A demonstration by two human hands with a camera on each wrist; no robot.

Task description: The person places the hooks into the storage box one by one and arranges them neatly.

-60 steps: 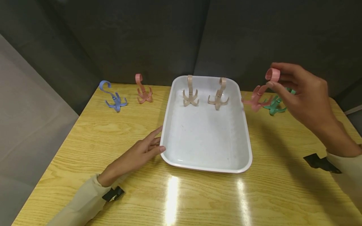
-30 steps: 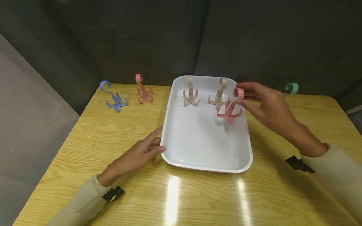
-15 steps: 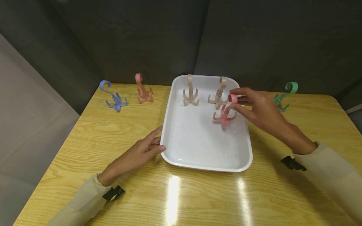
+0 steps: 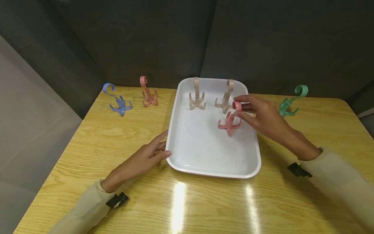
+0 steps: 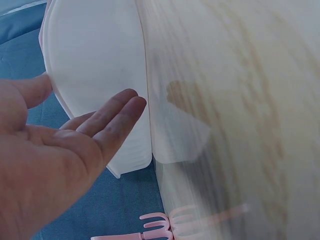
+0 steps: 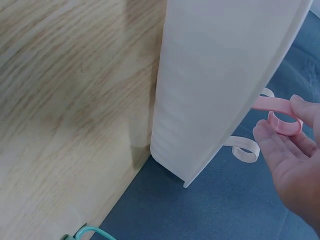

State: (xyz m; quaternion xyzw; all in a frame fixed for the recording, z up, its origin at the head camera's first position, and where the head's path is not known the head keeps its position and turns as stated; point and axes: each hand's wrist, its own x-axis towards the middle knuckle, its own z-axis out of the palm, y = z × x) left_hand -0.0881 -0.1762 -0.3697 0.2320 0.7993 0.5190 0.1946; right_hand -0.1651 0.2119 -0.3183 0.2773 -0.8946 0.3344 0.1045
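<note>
My right hand [image 4: 264, 117] pinches the curled top of a pink multi-prong hanging hook [image 4: 229, 125] between thumb and fingers, inside the right half of a white plastic tray [image 4: 210, 175]. The hook's prongs point outward at its base, low over the tray floor; whether they touch it I cannot tell. My left hand [image 4: 143, 162] lies at the tray's left side. In the left wrist view its fingers [image 5: 117, 117] are straight along the outer wall and the thumb touches the rim. Two beige hooks [image 4: 197, 97] [image 4: 226, 97] stand at the tray's far end.
On the wooden table [image 4: 96, 146], a blue hook [image 4: 120, 105] and a salmon-pink hook [image 4: 150, 97] stand left of the tray. To its right, partly behind my right hand, is a green hook [image 4: 289, 104]. A dark cloth [image 4: 157, 42] rises behind the table's far edge.
My right hand has carried the pink hook leftward from beside the green hook into the tray, then lowered it slightly toward the near side. The left hand and tray stay put.
</note>
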